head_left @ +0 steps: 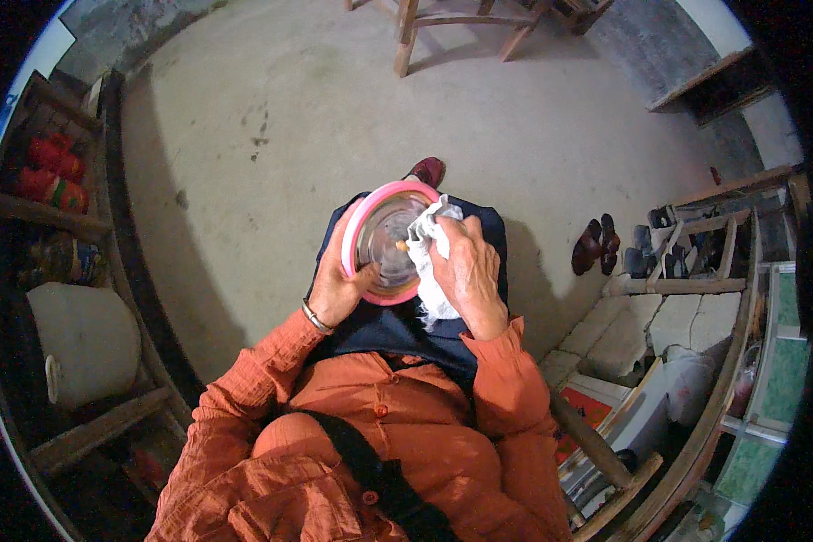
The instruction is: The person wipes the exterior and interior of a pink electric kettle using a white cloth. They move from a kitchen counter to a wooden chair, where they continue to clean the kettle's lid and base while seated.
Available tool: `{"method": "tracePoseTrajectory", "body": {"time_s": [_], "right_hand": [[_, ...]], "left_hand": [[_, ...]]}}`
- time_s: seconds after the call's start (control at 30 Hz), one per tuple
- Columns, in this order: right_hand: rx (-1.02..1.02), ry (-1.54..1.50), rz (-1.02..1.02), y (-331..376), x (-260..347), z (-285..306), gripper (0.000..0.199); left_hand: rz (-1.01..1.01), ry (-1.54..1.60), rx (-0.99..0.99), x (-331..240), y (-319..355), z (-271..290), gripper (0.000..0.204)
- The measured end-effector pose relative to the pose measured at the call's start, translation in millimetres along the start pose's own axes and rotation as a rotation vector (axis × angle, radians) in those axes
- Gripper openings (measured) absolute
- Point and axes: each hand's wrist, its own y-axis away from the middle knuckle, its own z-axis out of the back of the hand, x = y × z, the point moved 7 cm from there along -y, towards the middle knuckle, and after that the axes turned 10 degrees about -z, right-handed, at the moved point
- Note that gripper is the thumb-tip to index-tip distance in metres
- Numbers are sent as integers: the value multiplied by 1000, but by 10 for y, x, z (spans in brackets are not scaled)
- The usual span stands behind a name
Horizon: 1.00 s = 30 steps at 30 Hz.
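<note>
Head cam: bowl [384, 237] over my lap [381, 331]; L hand [339, 291] clamps its left side w/ thumb inside, other fingers mostly hidden; R hand [468, 271], fingers curled, grips cloth [434, 291] at bowl's right.

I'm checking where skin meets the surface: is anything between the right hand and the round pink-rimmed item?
Yes: a white cloth, bunched in the right hand, comes between it and the right side of the round pink-rimmed item. Nothing visible separates the left hand from the left side.
</note>
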Motion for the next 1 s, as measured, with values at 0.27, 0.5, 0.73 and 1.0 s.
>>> {"method": "tracePoseTrajectory", "body": {"time_s": [0.27, 0.5, 0.73, 1.0], "right_hand": [[360, -381, 202, 370, 134, -246, 25], [-49, -648, 18, 92, -6, 363, 28], [18, -224, 286, 402, 502, 63, 30], [38, 67, 10, 333, -27, 224, 22]], "left_hand": [[115, 118, -88, 116, 4, 72, 76], [154, 234, -48, 94, 17, -10, 52], [8, 5, -49, 71, -3, -62, 53], [63, -80, -93, 134, -25, 176, 51]]}}
